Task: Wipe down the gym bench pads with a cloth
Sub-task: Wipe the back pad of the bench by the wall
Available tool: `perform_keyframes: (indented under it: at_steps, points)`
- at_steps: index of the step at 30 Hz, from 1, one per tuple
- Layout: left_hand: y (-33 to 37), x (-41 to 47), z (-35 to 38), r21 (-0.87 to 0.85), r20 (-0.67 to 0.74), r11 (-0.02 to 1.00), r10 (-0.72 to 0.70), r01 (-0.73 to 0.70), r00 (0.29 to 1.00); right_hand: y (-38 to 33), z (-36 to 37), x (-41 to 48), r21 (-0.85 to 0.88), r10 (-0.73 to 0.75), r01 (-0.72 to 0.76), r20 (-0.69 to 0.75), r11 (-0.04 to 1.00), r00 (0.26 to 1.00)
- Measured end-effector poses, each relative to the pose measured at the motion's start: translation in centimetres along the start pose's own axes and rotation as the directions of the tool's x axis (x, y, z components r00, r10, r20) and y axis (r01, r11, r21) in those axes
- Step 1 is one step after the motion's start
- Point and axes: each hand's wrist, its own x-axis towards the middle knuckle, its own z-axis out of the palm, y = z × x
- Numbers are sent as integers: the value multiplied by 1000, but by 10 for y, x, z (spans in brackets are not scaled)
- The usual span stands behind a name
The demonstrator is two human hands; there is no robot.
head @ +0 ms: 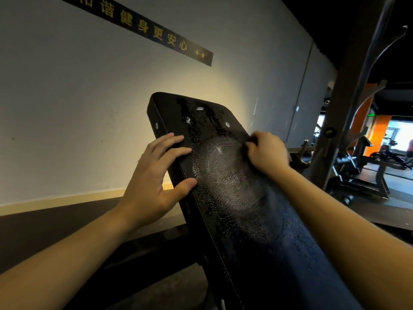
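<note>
Head view: a black bench pad [225,182] rises at a tilt from the lower right of the frame toward the centre, its rounded top end up against a pale wall [67,108]. The upper half of the pad is speckled with droplets, and a round, whitish smear of moisture lies in the middle of it, between the 2 hands.

The left hand [154,177] lies on the pad's left edge. Its grip is apart: the fingers are straight and spread, their tips and the thumb resting flat on the top surface while the palm hangs over the stitched side seam.

The right hand [268,153] is at the pad's right edge, level with the top of the smear. Its grip is together, fingers curled under and knuckles up, clamped on a small dark wad of cloth [252,139]. Only a sliver of the cloth shows by the fingertips, and the hand covers the rest. The cloth touches the pad where the smear meets the right edge.

On the wall above runs a slanting black banner [143,25] with yellow characters and a small dumbbell mark at its end. Right of the pad stands a dark metal rack upright [348,108] with curved hooks. Beyond it, well apart from the pad, sit more gym machines [362,173] and an orange pillar [380,130]. A dark floor [44,231] spreads below the wall's pale skirting.
</note>
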Motion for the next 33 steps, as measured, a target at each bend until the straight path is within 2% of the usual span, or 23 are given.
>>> perform_keyframes:
  at_steps: [2,3,5,7,9,12,14,15,16,18,20,21,23,25,27,28,30,32,33]
  points:
    - [-1,0,0,-3,11,1000,3,-3,1000,-39,10,7,96,-55,57,-24,994,998]
    - [-2,-1,-1,-1,21,1000,6,-5,1000,-60,11,-3,128,-128,131,-28,983,991]
    - [-4,-2,-4,8,31,1000,7,-8,1000,-86,5,-44,146,-321,320,-16,936,947]
    - [-5,-3,-5,-5,36,1000,14,-14,999,-75,-9,-88,173,-461,456,-12,873,887]
    - [-4,-3,-5,-18,26,1000,22,-21,999,-44,-17,-103,160,-433,428,-5,889,901]
    - [1,-2,-1,-23,2,1000,18,-18,1000,1,-10,-51,-30,-182,181,-23,983,983]
    - [2,-3,0,-31,-2,999,9,-9,1000,6,-3,-15,-19,-6,6,-43,1000,999]
    - [3,-2,-1,-36,-5,999,1,-1,1000,-2,2,-5,14,13,-13,-65,1000,998]
    - [3,-2,-1,-39,-6,999,-7,7,1000,-18,6,-3,60,1,4,-71,998,998]
    - [3,-3,-2,-36,-2,999,-12,12,1000,-52,8,-24,160,-190,195,-47,968,981]
    - [1,-4,-2,-31,7,999,-10,11,1000,-69,1,-64,196,-417,412,-18,890,909]
    - [1,-4,-1,-34,12,999,-11,11,1000,-66,-3,-76,195,-475,469,-15,861,880]
    - [1,-5,0,-51,13,999,-19,19,1000,-51,-7,-71,118,-460,459,-20,881,888]
    - [2,-4,0,-54,1,998,-20,20,1000,-34,-1,-30,3,-313,313,-17,950,949]
    - [4,-4,0,-40,7,999,-18,18,1000,-35,2,2,-5,-203,203,-49,979,978]
    - [4,-4,-1,-38,10,999,-20,20,1000,-42,4,6,38,-193,195,-54,980,980]
    - [3,-4,-2,-40,19,999,-23,23,1000,-62,4,-19,141,-298,295,-2,945,955]
    - [2,-4,-3,-40,22,999,-24,25,999,-68,0,-63,218,-465,451,19,866,885]
    - [3,-4,-3,-39,21,999,-25,26,999,-63,-4,-75,227,-495,479,14,848,869]
